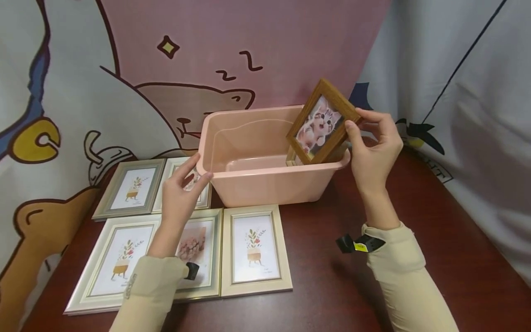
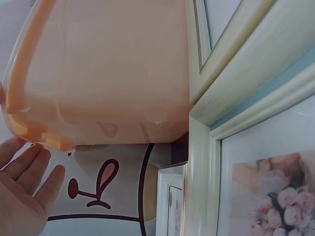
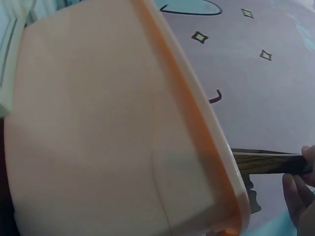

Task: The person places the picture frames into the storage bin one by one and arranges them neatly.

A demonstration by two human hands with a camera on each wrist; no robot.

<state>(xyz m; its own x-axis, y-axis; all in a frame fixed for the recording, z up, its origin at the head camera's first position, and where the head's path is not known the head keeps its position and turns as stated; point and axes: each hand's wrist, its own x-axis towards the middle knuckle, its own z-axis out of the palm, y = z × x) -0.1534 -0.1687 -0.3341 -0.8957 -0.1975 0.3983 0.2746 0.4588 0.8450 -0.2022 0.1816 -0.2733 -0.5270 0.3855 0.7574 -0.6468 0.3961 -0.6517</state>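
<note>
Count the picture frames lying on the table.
5: the back-left frame and back-right frame, left of the pink tub; nearer, the front-left frame, front-middle frame and front-right frame. More may be hidden behind the tub.

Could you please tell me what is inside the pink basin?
A pale edge, perhaps another frame's, shows inside, below the brown frame. That frame and the basin's near wall hide the rest there.

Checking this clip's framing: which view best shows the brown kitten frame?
Head view: the brown kitten frame shows its whole picture there. The right wrist view shows only its edge; the left wrist view, none of it.
</note>
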